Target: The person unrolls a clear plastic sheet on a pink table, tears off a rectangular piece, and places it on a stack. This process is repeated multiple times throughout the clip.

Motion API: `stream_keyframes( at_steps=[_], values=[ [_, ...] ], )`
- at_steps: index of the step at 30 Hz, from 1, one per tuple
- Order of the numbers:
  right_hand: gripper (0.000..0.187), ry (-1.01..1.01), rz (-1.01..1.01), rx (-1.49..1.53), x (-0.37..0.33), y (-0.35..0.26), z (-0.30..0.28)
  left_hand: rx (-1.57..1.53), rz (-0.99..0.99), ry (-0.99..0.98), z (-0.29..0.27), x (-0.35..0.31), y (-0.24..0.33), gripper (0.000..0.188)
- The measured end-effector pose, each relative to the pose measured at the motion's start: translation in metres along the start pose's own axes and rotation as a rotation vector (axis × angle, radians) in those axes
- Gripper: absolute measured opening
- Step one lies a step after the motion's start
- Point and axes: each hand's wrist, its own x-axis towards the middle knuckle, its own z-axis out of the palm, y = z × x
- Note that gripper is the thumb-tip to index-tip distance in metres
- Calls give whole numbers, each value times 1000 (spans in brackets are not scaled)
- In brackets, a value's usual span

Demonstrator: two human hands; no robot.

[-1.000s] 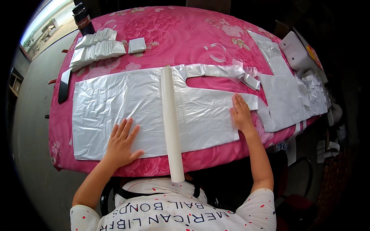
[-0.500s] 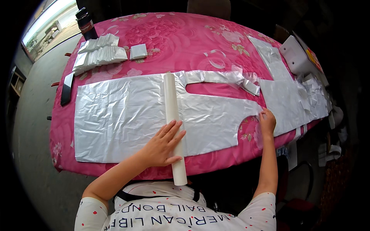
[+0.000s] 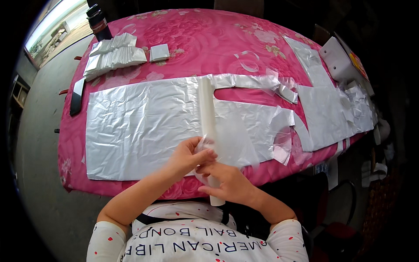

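A flat stack of silvery-white plastic vest bags point(image 3: 139, 126) lies across the table, handle ends to the right. Across its middle rests a long white tube point(image 3: 207, 105), pointing from the far edge toward me. A thin, see-through plastic bag point(image 3: 233, 135) is folded back from the right onto the tube. My left hand point(image 3: 190, 156) pinches its gathered film between thumb and fingers, just left of the tube. Close against it, my right hand point(image 3: 224, 179) is closed on the same film over the tube's near part. Its fingertips are partly hidden by the left hand.
Folded white packets point(image 3: 115, 59) stand in rows at the far left, with a small packet stack point(image 3: 159, 53) beside them. A dark bottle point(image 3: 99, 26) and a phone point(image 3: 77, 97) are along the left edge. More plastic bags point(image 3: 327, 118) and a white box point(image 3: 338, 59) lie right.
My right hand has come from the bags' handle end to my left hand, bringing a bag's film with it. My left hand has turned from lying flat on the tube to pinching. The tube shifted right.
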Motion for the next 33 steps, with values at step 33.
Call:
stream_keyframes(
  at_steps=[33],
  values=[
    [41,-84,913,-115,-50,-1,11,1374,600,365,-98,-37,32,43]
  ],
)
